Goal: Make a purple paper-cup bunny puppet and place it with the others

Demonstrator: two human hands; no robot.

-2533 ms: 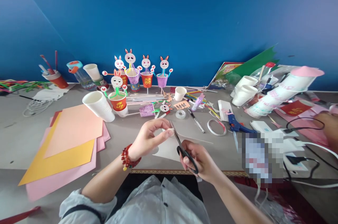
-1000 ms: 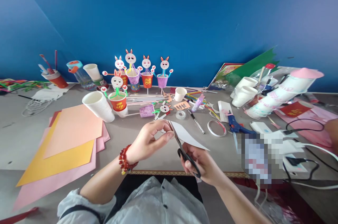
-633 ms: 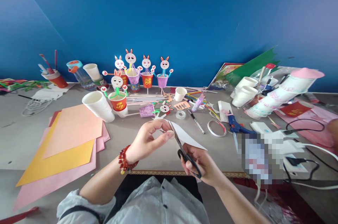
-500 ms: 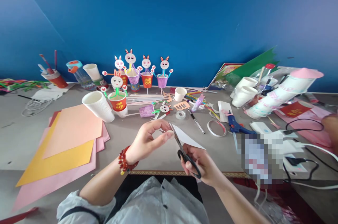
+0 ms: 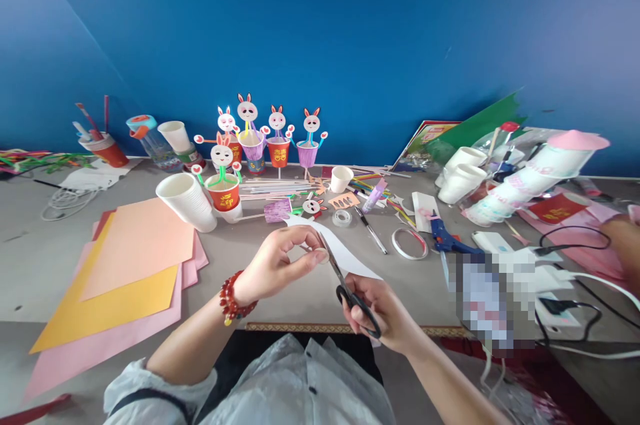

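My left hand (image 5: 286, 259), with a red bead bracelet at the wrist, pinches white paper (image 5: 345, 257) between thumb and fingers. A small rounded edge of paper shows at the thumb tip. My right hand (image 5: 369, 305) grips black-handled scissors (image 5: 338, 273), their blades pointing up and left beside my left thumb. The paper curves behind the blades, one end showing past my left fingers and the other above my right hand. How far the blades are apart is hard to tell. Just beyond lie a purple-striped cup (image 5: 278, 211) and a flat rabbit face (image 5: 313, 206).
Coloured paper sheets (image 5: 140, 245) lie at left, near stacked white cups (image 5: 185, 201). Several rabbit-figure cups (image 5: 278, 152) stand behind. At right are a tape roll (image 5: 410, 243), a blue glue gun (image 5: 447, 238), a power strip with cables (image 5: 555, 271) and another person's arm (image 5: 627, 238).
The white paper has swung round, so its far end now shows further left, above my left fingers. Both hands and the scissors stay almost where they were.
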